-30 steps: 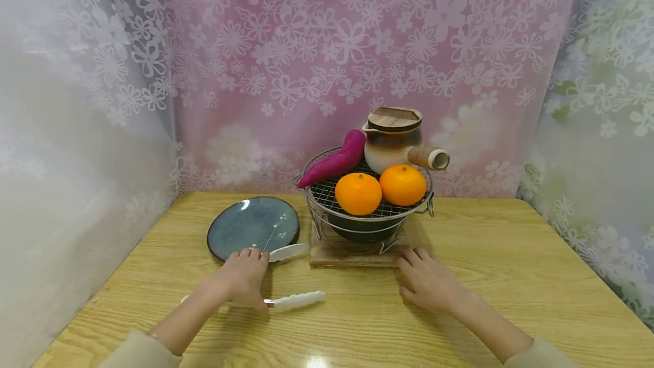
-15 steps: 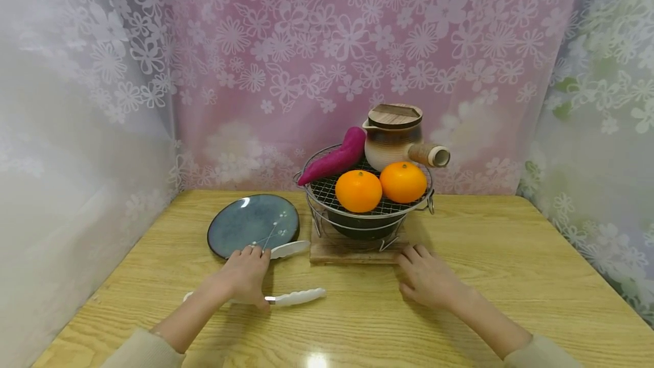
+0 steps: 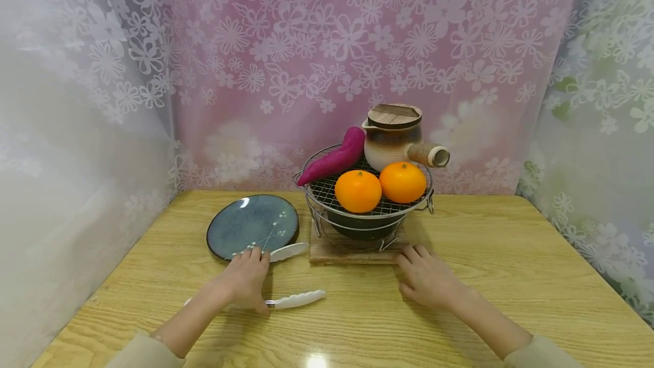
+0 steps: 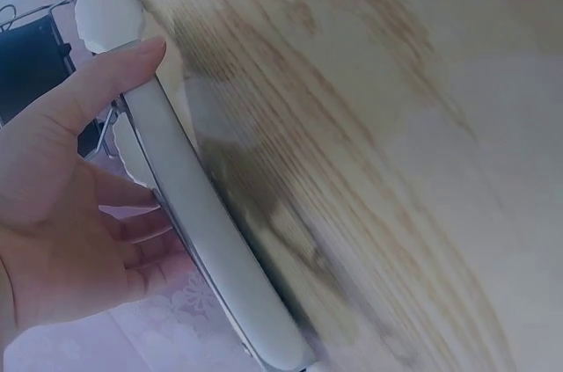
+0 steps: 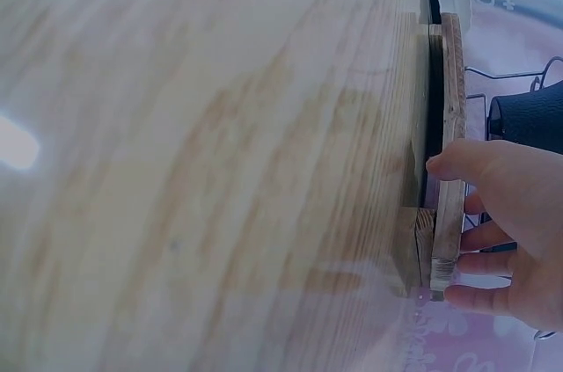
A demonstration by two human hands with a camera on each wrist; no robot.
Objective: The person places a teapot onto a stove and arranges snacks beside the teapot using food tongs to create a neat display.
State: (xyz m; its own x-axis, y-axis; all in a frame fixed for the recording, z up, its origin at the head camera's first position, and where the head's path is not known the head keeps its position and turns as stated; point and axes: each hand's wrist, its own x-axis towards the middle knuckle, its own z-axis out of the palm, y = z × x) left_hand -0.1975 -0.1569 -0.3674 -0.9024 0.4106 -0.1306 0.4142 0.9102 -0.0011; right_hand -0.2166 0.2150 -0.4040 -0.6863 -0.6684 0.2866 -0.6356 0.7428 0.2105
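My left hand (image 3: 246, 278) holds a pair of tongs (image 3: 298, 300) low over the table, thumb on the near arm and fingers on the far one. Their scalloped white tips point right and stand apart, with nothing between them. In the left wrist view the thumb lies along the tongs' metal-edged white arm (image 4: 207, 236). The far tip overlaps the front rim of a blue-grey plate (image 3: 245, 226). At the right front corner of a low wooden board (image 3: 352, 258), my right hand (image 3: 429, 281) touches the edge with its fingertips. Its palm is partly hidden.
A round wire-topped grill (image 3: 365, 226) stands on the board. It carries a purple sweet potato (image 3: 337, 161), an orange (image 3: 359, 192), another orange (image 3: 403, 182) and a lidded clay pot (image 3: 390, 146) whose handle juts right. Floral curtains (image 3: 327, 44) hang behind and beside the wooden table (image 3: 490, 243).
The view tilts slightly, shifting the scene a little. Both hands keep almost the same place, and the tongs stay spread beside the plate.
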